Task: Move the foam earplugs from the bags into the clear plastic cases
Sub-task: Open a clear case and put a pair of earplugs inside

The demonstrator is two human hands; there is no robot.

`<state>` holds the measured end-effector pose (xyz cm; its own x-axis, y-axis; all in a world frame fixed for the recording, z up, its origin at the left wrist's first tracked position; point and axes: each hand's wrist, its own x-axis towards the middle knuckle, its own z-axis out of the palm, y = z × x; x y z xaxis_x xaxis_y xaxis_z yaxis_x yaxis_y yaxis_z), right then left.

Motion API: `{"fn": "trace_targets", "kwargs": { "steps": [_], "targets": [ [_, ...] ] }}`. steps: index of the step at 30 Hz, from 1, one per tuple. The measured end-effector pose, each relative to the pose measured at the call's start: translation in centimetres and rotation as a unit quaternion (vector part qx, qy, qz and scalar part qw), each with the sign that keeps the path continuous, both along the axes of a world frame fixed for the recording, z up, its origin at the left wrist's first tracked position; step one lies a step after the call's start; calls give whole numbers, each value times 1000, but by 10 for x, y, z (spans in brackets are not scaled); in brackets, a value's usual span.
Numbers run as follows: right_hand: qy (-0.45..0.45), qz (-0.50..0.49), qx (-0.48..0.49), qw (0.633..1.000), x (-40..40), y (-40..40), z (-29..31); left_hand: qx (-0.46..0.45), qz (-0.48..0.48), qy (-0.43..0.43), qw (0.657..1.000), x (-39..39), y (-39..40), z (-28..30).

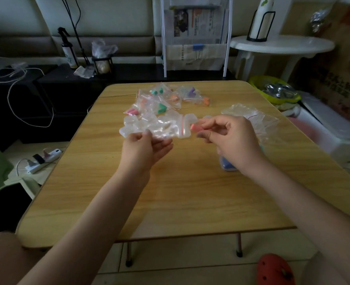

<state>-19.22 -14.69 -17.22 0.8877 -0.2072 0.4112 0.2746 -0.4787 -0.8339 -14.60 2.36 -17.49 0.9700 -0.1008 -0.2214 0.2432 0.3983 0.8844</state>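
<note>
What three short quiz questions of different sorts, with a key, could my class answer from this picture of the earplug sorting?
1. True or false: the right hand pinches a pink earplug.
2. What does the left hand hold?
   A. a spray bottle
   B. a small zip bag
   C. a power strip
3. Fill in: farther back on the wooden table lies a heap of small ____ with coloured earplugs inside.

Key
1. True.
2. B, the small zip bag.
3. bags.
</note>
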Motion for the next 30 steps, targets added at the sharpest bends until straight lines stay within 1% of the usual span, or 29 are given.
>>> {"fn": "trace_targets", "kwargs": {
  "steps": [2,3,4,5,8,10,13,15,17,19,22,24,28,30],
  "targets": [
    [-42,-26,-47,998,-1,-1,2,-99,13,53,994,7,4,1],
    [-62,-27,-69,995,-1,0,3,-150,8,87,985,8,5,3],
    [-75,-20,-90,993,-2,2,4,-189,-7,116,975,9,6,6],
    [-85,-7,-113,990,-3,5,4,-209,-31,133,968,6,5,9],
    [-103,40,-178,978,-6,19,1,-205,-121,153,959,-4,-3,14],
    [-102,58,-195,974,-7,26,0,-212,-167,164,949,-9,-7,14],
    [-82,62,-176,979,-8,26,1,-234,-169,185,939,-8,-7,11],
    [-100,44,-173,979,-8,23,2,-223,-133,207,943,-6,-7,8],
    [-126,27,-168,977,-7,20,5,-182,-100,218,954,-3,-8,4],
    [-129,23,-192,973,-5,16,7,-115,-112,197,967,-2,-10,2],
    [-110,13,-248,962,-2,9,8,-13,-121,146,982,-5,-15,0],
    [-102,3,-236,966,-1,4,9,-9,-122,141,982,-5,-14,0],
    [-44,-2,-148,988,-6,-3,10,-67,-134,174,973,1,-4,1],
    [-43,-43,-132,989,-4,-11,11,-69,-122,166,976,4,-1,1]
  ]
}}
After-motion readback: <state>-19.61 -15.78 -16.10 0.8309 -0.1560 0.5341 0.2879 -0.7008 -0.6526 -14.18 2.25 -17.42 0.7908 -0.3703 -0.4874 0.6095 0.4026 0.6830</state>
